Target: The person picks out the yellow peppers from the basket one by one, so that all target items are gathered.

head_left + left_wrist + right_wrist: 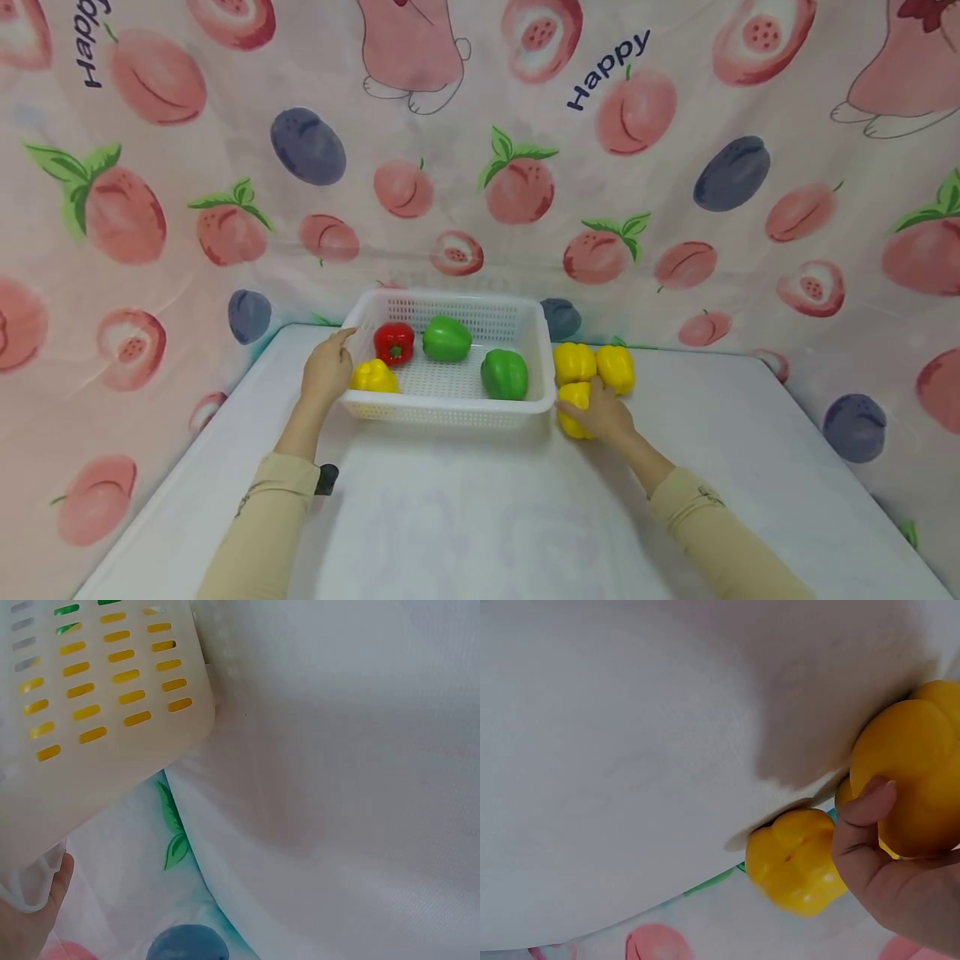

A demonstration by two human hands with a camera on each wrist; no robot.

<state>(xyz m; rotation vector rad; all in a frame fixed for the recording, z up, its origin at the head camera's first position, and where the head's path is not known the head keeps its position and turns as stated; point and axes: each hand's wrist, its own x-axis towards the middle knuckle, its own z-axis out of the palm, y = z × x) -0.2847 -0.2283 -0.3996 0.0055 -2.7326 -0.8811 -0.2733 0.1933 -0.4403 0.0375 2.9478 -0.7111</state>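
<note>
A white plastic basket (453,408) with slotted sides stands at the back of the table. Inside it lie a red bell pepper (393,343), two green bell peppers (447,339) and a yellow bell pepper (375,377). My left hand (327,365) holds the basket's left rim; in the left wrist view a digit shows at the rim's outer edge. To the right of the basket, my right hand (606,413) grips the nearest yellow bell pepper (915,761), one finger bent against its side. Two more yellow bell peppers (575,363) sit just behind that hand.
The white-covered table (465,517) reaches back to a fruit-printed cloth (465,142) hanging behind it. A small black object (327,479) shows beside the left sleeve.
</note>
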